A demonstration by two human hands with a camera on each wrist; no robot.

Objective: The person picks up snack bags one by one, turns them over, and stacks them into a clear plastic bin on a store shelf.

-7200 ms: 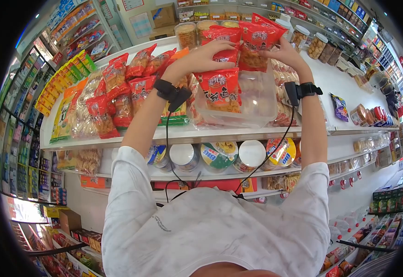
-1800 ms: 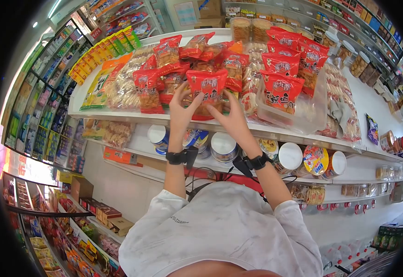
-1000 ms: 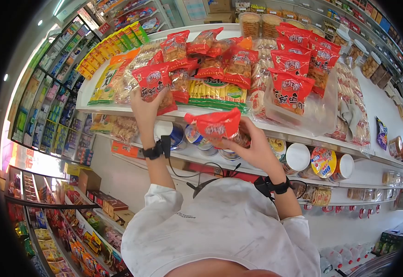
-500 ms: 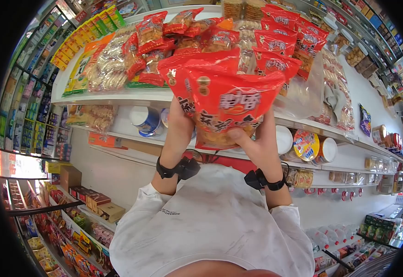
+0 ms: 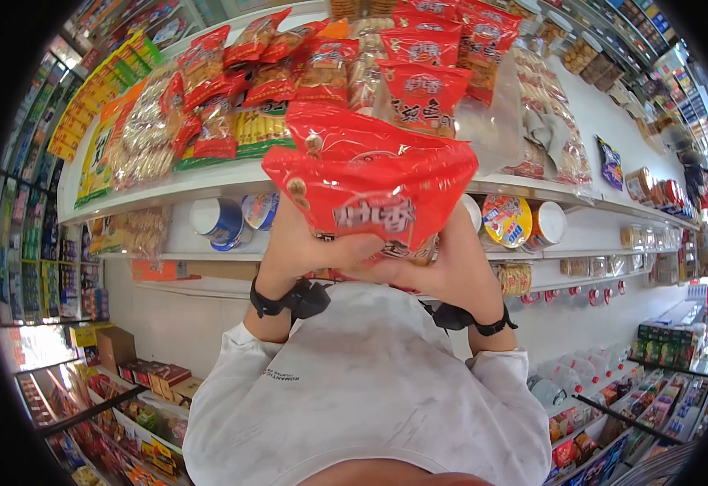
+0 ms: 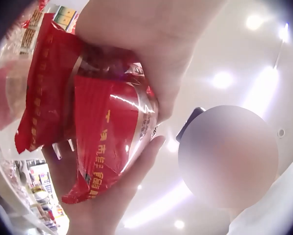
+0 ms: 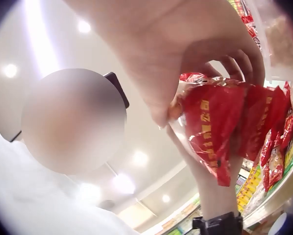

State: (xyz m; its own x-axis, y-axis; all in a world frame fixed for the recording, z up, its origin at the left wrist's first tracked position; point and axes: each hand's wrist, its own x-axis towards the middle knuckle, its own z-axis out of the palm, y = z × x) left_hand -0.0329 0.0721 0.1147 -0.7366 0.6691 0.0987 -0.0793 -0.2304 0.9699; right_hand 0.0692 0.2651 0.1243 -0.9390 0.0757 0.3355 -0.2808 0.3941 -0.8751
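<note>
Two red snack bags, a front one (image 5: 378,190) and a rear one (image 5: 342,128), are pressed together in front of my chest. My left hand (image 5: 293,251) grips the pair from the left side, and my right hand (image 5: 459,263) from the right. Both thumbs lie across the front bag's lower part, their tips close together. In the left wrist view the left hand (image 6: 136,34) curls over the red bags (image 6: 107,127). The right wrist view shows the right hand's fingers (image 7: 242,66) wrapped behind the bags. The bags hide most fingers in the head view.
Behind the held bags, a clear plastic bin (image 5: 496,134) holds upright red bags (image 5: 424,93). More red bags (image 5: 326,69) lie on packaged snacks at left. The white shelf's front edge (image 5: 168,190) runs across, with tubs (image 5: 216,220) below. Jars (image 5: 581,57) stand at back right.
Earlier, both hands were at the bin's bags. A second ago the right hand held one bag while the left gripped another at the shelf; now both bags are together, closer to my chest.
</note>
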